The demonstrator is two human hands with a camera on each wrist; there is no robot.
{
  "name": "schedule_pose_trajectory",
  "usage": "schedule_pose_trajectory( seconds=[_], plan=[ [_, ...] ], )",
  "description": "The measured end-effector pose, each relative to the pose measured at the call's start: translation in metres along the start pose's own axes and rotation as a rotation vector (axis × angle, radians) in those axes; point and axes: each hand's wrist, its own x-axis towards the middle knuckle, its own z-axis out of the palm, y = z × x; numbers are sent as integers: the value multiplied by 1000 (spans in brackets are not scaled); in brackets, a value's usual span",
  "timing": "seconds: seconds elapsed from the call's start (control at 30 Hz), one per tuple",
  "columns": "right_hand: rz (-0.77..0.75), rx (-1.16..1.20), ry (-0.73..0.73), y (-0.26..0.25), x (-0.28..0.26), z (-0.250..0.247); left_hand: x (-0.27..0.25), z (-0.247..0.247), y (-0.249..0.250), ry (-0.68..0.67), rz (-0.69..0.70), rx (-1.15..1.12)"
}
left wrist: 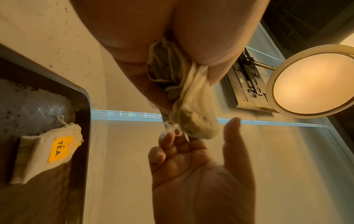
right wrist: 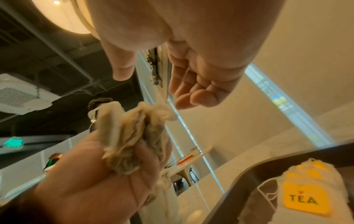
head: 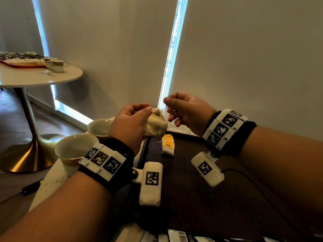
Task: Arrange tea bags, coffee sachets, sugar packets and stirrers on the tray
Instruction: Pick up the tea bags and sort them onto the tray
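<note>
We grip a crumpled bunch of cloth tea bags [head: 155, 124] in our left hand [head: 128, 124] above the dark tray [head: 192, 180], while our right hand [head: 187, 110] pinches its string. A yellow-tagged tea bag stack [head: 168, 145] lies on the tray.

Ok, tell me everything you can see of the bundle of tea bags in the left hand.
The bundle of tea bags is a crumpled, cream-coloured clump of soft, cloth-like bags with loose strings. The left hand grips it in the air above the tray's far left corner, fingers curled round it. The right hand meets it at the top, its fingertips at a string end. No label shows on it.
</note>
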Motion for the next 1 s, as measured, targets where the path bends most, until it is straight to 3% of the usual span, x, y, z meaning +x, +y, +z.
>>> schedule_pose_trajectory(
  seconds=[0.1,0.23,0.47,0.57,0.7,1.0],
  plan=[
    [-108,-214,-55,-8,-10,6,-1,-1,1,23,-37,-3],
    [-92,-354,-111,-8,-17,13,-3,3,2,8,-86,-21],
    [12,-166,-11,3,-12,16,-9,4,5,-216,-221,-106],
    [76,-20,26,3,-11,14,-10,5,5,-276,-187,-78],
    [119,110,1,2,-13,10,-8,3,2,-209,-148,-81],
    [41,24,-60,1,-16,5,-10,2,5,-134,-158,-127]
  ],
)
